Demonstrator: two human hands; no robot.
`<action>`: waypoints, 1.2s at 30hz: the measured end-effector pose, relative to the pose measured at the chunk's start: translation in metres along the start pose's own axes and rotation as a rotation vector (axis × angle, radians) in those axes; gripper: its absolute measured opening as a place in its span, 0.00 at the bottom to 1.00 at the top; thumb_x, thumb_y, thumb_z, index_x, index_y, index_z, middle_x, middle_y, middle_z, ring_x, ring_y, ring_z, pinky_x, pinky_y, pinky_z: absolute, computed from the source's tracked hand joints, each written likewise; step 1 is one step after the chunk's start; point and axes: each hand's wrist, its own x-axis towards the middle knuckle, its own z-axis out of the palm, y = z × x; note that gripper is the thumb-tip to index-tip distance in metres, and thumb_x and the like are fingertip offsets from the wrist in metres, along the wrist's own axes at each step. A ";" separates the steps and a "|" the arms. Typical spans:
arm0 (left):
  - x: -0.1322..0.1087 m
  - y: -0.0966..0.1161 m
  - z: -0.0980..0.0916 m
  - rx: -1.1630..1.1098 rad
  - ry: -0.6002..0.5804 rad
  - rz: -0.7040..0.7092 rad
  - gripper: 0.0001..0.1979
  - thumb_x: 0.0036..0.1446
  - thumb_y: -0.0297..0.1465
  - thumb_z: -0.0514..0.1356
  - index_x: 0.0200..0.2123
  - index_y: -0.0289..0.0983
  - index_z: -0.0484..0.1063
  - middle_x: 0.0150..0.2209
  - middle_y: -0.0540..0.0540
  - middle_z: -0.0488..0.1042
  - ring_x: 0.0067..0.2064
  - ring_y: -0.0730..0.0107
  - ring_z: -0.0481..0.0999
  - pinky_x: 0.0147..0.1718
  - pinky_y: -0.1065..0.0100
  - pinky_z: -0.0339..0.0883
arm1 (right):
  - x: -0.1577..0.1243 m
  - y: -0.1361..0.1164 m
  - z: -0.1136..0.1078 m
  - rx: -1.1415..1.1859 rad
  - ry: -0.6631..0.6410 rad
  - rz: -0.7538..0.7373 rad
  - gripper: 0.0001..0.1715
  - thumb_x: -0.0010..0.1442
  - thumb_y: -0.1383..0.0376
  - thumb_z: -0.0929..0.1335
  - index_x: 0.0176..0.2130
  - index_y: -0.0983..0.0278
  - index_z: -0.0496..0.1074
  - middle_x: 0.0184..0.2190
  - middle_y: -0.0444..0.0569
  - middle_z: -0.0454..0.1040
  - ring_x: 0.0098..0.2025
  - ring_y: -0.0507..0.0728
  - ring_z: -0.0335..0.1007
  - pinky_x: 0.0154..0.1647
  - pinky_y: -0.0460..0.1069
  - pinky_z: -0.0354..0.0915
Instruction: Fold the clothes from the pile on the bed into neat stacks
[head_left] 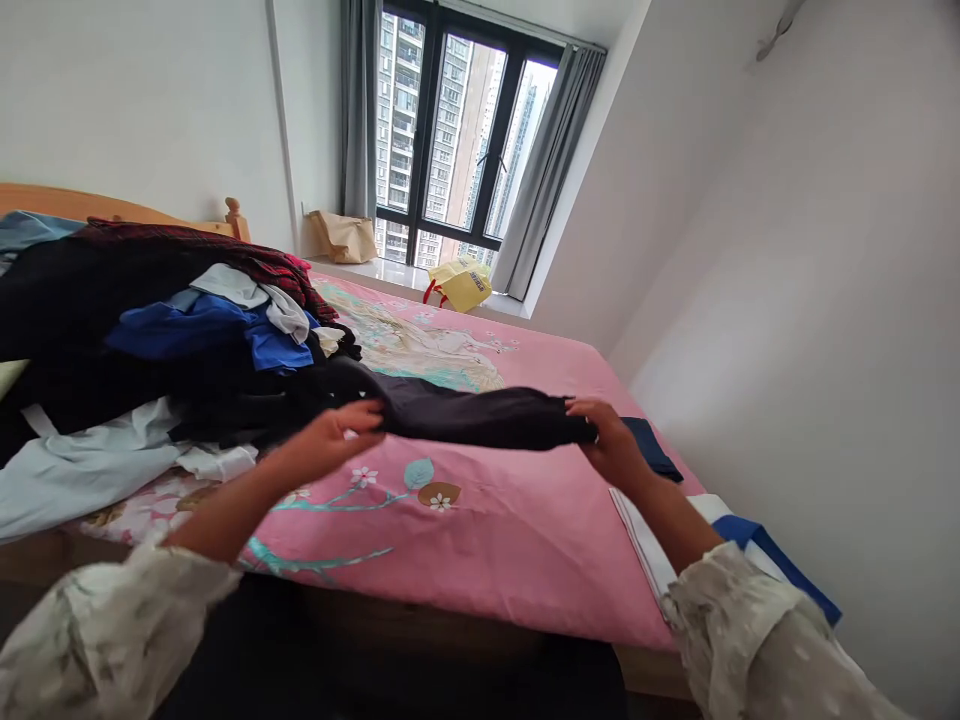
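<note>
A long black garment [480,416] stretches sideways above the pink bed sheet, pulled out into a narrow band; whether it is trousers or a top I cannot tell. My right hand [616,446] grips its right end, fingers over the top edge. Toward the other end, my left hand [341,432] is closed on the cloth, slightly blurred. Beyond that hand the garment runs up against the dark clothes of a large heap [180,325], so its left end is hard to make out.
White and blue folded clothes [750,540] lie at the bed's right edge, with a dark folded piece [651,448] behind them. On the windowsill stand a brown paper bag [345,238] and a yellow bag [463,284]. The bed sheet [495,540] is pink with flower prints.
</note>
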 end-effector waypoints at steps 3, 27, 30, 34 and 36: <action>-0.045 -0.080 0.035 0.417 -0.092 0.125 0.03 0.44 0.32 0.65 0.26 0.42 0.79 0.54 0.42 0.71 0.62 0.46 0.57 0.61 0.47 0.44 | -0.072 0.025 0.045 0.018 -0.091 0.119 0.18 0.53 0.71 0.61 0.43 0.57 0.69 0.49 0.53 0.68 0.55 0.61 0.62 0.58 0.60 0.58; -0.116 -0.140 0.111 0.907 0.056 -0.331 0.16 0.54 0.39 0.55 0.19 0.40 0.70 0.27 0.51 0.72 0.36 0.65 0.71 0.40 0.60 0.53 | -0.157 0.055 0.124 0.852 0.079 1.408 0.26 0.41 0.61 0.75 0.40 0.67 0.71 0.35 0.52 0.79 0.37 0.60 0.76 0.34 0.49 0.72; -0.124 -0.132 0.109 0.808 -0.046 -0.330 0.17 0.55 0.40 0.54 0.19 0.40 0.70 0.26 0.51 0.72 0.34 0.65 0.71 0.39 0.62 0.54 | -0.162 0.057 0.124 0.887 0.066 1.453 0.26 0.41 0.61 0.75 0.41 0.67 0.71 0.33 0.52 0.79 0.36 0.60 0.76 0.34 0.49 0.72; -0.104 -0.135 0.087 0.596 0.011 -0.505 0.23 0.56 0.49 0.49 0.22 0.40 0.70 0.22 0.51 0.71 0.29 0.66 0.70 0.30 0.67 0.56 | -0.161 0.060 0.123 0.856 -0.032 1.490 0.24 0.45 0.56 0.74 0.39 0.68 0.73 0.32 0.53 0.79 0.37 0.60 0.76 0.37 0.50 0.73; -0.082 -0.142 0.070 0.507 0.118 -0.557 0.26 0.54 0.52 0.49 0.18 0.38 0.66 0.18 0.51 0.67 0.25 0.67 0.68 0.26 0.69 0.55 | -0.159 0.059 0.122 0.840 -0.059 1.503 0.24 0.46 0.54 0.73 0.39 0.67 0.73 0.33 0.53 0.79 0.38 0.60 0.76 0.39 0.50 0.72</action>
